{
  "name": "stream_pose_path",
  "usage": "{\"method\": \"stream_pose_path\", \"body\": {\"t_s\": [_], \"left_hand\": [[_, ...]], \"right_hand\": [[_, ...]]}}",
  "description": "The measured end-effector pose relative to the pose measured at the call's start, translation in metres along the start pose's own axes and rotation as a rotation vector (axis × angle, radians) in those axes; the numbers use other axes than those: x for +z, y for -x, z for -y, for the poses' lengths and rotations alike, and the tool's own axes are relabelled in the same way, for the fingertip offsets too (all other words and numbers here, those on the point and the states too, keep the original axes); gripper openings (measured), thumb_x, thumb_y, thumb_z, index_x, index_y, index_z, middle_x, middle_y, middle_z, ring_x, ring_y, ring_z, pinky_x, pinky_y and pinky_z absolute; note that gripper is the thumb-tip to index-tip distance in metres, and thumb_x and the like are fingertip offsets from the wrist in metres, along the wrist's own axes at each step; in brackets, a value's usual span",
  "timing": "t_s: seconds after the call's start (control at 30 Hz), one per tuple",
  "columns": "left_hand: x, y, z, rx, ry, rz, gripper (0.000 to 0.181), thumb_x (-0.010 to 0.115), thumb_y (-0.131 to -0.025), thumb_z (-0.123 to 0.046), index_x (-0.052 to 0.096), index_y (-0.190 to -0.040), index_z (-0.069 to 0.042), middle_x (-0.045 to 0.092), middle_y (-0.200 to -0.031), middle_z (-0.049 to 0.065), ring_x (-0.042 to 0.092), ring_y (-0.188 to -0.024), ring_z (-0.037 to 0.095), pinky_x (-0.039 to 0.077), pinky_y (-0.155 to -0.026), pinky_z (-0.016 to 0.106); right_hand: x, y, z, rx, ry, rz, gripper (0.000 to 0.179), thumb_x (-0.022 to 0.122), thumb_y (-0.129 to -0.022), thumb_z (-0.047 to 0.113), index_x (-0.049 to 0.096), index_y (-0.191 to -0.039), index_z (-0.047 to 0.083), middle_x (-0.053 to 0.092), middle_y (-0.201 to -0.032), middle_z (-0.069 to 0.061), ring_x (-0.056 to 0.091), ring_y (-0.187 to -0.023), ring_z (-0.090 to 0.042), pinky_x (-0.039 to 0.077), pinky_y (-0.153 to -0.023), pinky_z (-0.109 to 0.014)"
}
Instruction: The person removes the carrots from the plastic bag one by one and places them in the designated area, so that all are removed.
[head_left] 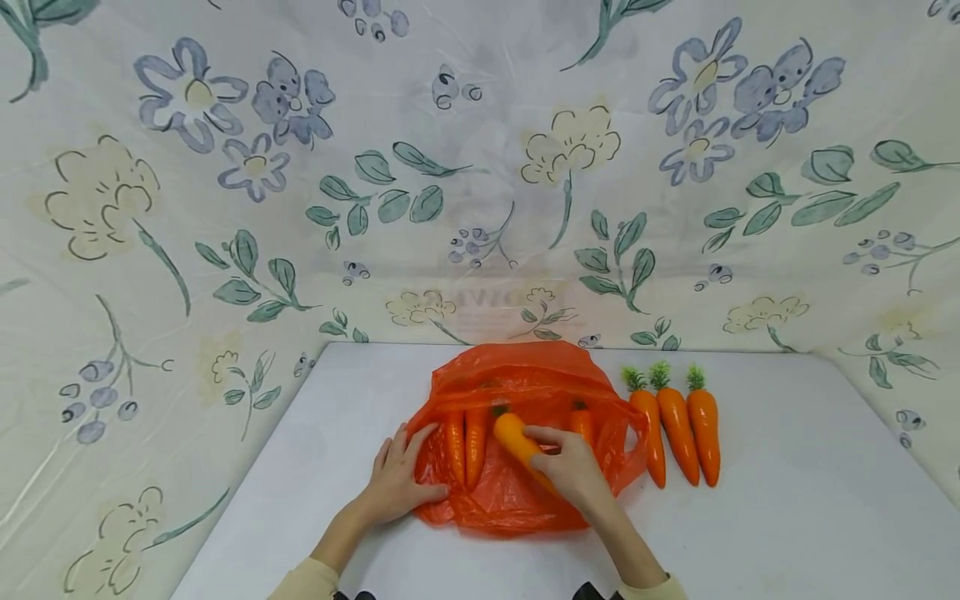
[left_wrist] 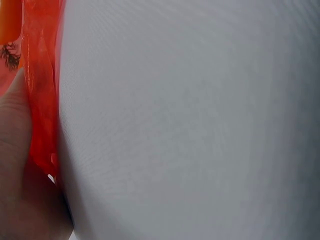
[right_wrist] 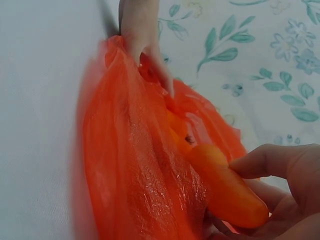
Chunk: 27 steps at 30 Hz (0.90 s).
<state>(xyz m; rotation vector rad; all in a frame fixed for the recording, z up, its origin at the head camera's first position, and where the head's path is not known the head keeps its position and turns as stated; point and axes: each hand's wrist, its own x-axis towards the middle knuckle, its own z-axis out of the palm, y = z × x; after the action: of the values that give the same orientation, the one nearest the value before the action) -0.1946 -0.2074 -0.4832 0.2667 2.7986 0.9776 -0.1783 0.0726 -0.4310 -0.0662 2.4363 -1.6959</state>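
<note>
A translucent red plastic bag (head_left: 525, 512) lies with its mouth facing me, and several orange carrots (head_left: 476, 446) show inside. My left hand (head_left: 393, 483) rests at the bag's left edge, fingers spread and thumb against the plastic; the left wrist view shows its thumb (left_wrist: 12, 130) against the red film. In the bag's mouth, my right hand (head_left: 570, 467) grips a yellow-orange, elongated vegetable with a rounded end (head_left: 517, 435), paler than the carrots. The right wrist view shows that vegetable (right_wrist: 225, 185) between thumb and fingers; its lower part is partly hidden.
Right of the bag, three glossy carrots with green tops (head_left: 677, 425) lie side by side on the white table (head_left: 795, 500). A floral-patterned sheet (head_left: 480, 208) rises behind the table and along both sides.
</note>
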Motion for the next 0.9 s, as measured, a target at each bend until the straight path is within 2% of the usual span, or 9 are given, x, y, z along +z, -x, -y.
{"method": "stream_pose_path", "body": {"t_s": [0.3, 0.67, 0.9], "left_hand": [[0.0, 0.0, 0.0, 0.0, -0.005, 0.002, 0.097, 0.078, -0.077, -0.045, 0.027, -0.154, -0.019, 0.01, -0.159, 0.024, -0.001, -0.147, 0.046, -0.001, -0.114, 0.068], [0.0, 0.0, 0.0, 0.011, -0.02, -0.001, 0.096, 0.078, -0.077, -0.045, 0.026, -0.154, -0.019, 0.012, -0.158, 0.023, 0.0, -0.147, 0.044, -0.001, -0.115, 0.066], [-0.001, 0.002, -0.002, 0.022, -0.015, -0.005, 0.096, 0.078, -0.077, -0.045, 0.027, -0.153, -0.018, 0.013, -0.158, 0.025, 0.0, -0.147, 0.045, -0.002, -0.115, 0.066]], "right_hand": [[-0.003, 0.001, 0.003, 0.051, -0.011, 0.057, 0.045, 0.06, -0.086, 0.003, 0.066, -0.129, 0.013, 0.064, -0.123, -0.007, 0.053, -0.099, -0.025, 0.053, -0.084, -0.034], [-0.008, 0.011, 0.01, 0.026, -0.079, 0.159, 0.043, 0.062, -0.085, 0.005, 0.067, -0.127, 0.011, 0.064, -0.118, -0.008, 0.054, -0.096, -0.025, 0.053, -0.08, -0.032], [-0.016, 0.016, 0.016, -0.018, -0.046, 0.177, 0.044, 0.063, -0.085, 0.007, 0.067, -0.128, 0.013, 0.064, -0.119, -0.007, 0.054, -0.095, -0.024, 0.053, -0.082, -0.034]]}}
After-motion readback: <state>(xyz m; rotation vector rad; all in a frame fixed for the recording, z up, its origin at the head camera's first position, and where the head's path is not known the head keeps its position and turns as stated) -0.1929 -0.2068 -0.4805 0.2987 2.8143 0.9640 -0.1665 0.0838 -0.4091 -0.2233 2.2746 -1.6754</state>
